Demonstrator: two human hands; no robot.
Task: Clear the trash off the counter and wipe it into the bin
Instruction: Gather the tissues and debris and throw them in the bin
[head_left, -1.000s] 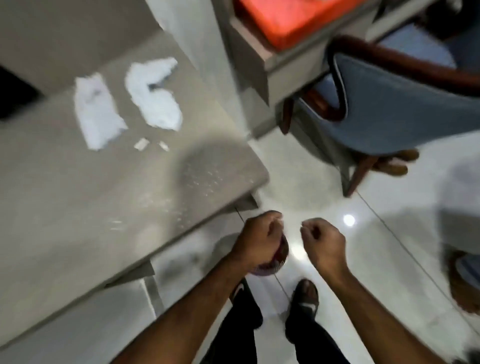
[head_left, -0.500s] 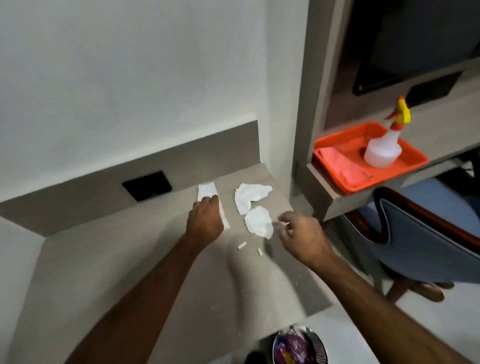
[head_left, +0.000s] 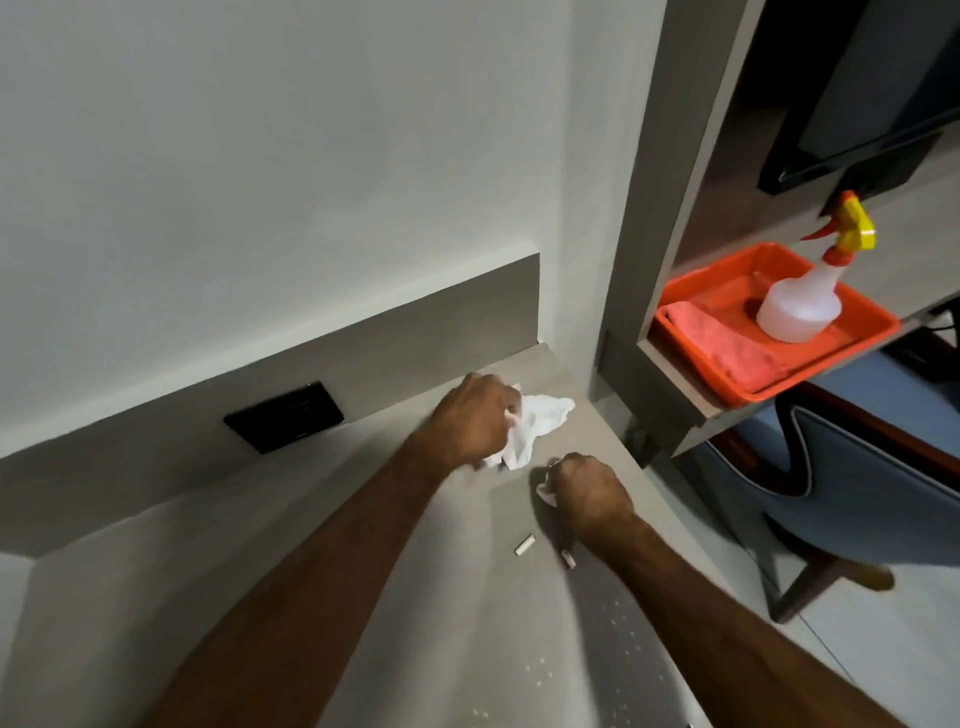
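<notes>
- Left hand: recorded at the back right corner of the worktop, grip closed round a bunch of white tissue; most of the paper stuck out to the right of the knuckles, towards the corner.
- Right hand: recorded nearer the front edge, fist curled; a small white scrap showed at its left side, judged pinched in the grip, though the fingertips were hidden.
- First paper roll: loose on the worktop, just left of the right wrist, long axis slanted up to the right.
- Second paper roll: partly tucked under the right forearm, tilted the opposite way.
- Relation noted: both rolls lay behind the right grip, towards the person; the right hand was much the nearer.
- Crumbs: scattered near the front edge, judged left for wiping.
- Bin: not in view.
</notes>
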